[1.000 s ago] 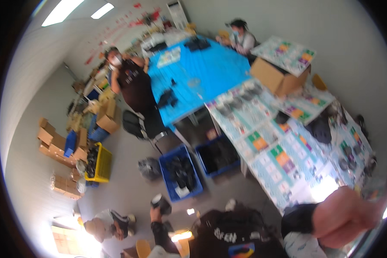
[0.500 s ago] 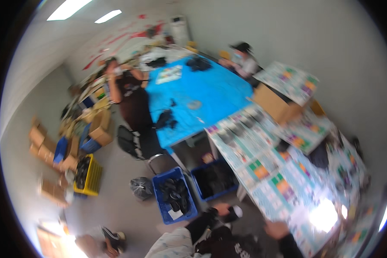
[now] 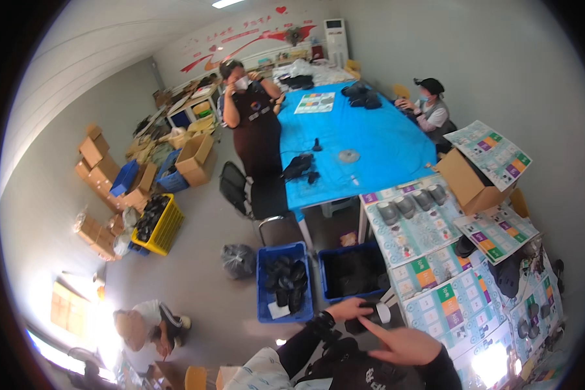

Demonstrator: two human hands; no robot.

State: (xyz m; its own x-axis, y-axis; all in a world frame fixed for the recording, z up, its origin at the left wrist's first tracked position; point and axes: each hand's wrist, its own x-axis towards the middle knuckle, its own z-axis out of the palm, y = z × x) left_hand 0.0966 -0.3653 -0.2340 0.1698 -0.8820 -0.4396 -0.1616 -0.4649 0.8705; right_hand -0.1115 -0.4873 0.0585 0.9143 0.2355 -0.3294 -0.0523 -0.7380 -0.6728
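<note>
My left hand (image 3: pixel 346 310) is closed around a black piece with a rounded white end (image 3: pixel 382 314), held low in front of me near the table's side. My right hand (image 3: pixel 406 346) is just to its right, with the index finger stretched out to the piece. Whether that fingertip touches it I cannot tell. Beyond my hands, a blue crate (image 3: pixel 262 286) on the floor holds several black items and a white sheet. On the printed-sheet-covered table (image 3: pixel 396 244) to my right lie several grey cup-shaped pieces (image 3: pixel 405 207).
A second blue crate (image 3: pixel 331 298) stands by the table leg. A grey bag (image 3: pixel 238 261), a black chair (image 3: pixel 237 188) and a yellow crate (image 3: pixel 166 227) are at left. One person stands by the blue-covered table (image 3: pixel 383 146), another sits across it, and a third bends down (image 3: pixel 153 325) at lower left.
My right hand has moved left, from apart to right beside the black piece, its index finger now extended. My left hand still holds the piece. The view has swung, shifting the room rightward.
</note>
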